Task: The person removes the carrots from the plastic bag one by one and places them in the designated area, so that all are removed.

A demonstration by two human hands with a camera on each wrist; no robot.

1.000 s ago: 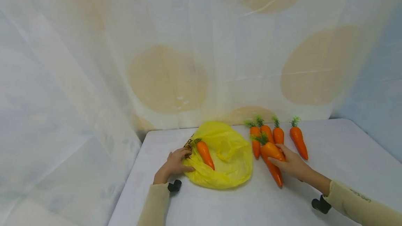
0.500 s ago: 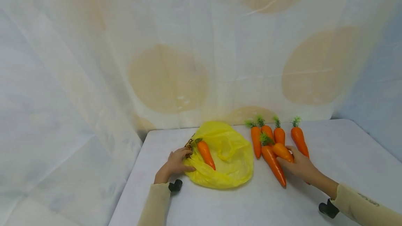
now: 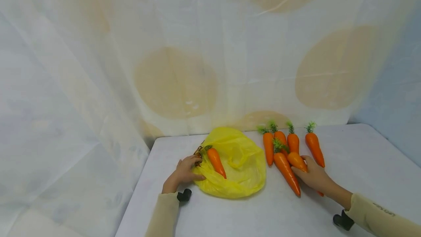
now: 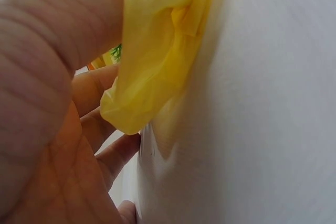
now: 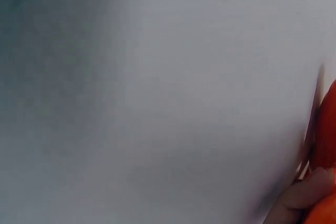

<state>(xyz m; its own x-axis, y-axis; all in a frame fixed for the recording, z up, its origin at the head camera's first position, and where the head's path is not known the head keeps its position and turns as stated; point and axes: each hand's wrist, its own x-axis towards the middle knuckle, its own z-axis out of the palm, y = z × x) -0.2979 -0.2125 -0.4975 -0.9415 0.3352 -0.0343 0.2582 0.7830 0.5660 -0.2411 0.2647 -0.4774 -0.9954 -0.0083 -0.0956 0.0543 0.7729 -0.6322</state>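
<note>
My left hand (image 3: pixel 184 171) holds the left edge of a yellow plastic bag (image 3: pixel 246 184), which lies spread on the table. In the left wrist view a fold of the bag (image 4: pixel 152 87) sits between the thumb and the fingers. One orange carrot (image 3: pixel 216 162) with a dark green top shows at the bag's left side. To the right, my right hand (image 3: pixel 314 178) grips the thick end of a carrot (image 3: pixel 297 162), its tip poking out below the palm. Right beside it lies a longer carrot (image 3: pixel 287 173). The right wrist view catches only orange and a finger (image 5: pixel 307 190) at its edge.
Behind the right hand lie several more carrots with green tops: one nearest the bag (image 3: pixel 268 147), one upright in view (image 3: pixel 293 142), and one farther right (image 3: pixel 314 149). A curtain with tan circles (image 3: pixel 175 83) hangs behind the white table (image 3: pixel 243 218).
The right hand has moved a little to the right with its carrot, from over the longer carrot to beside it. The left hand and the bag have stayed put.
</note>
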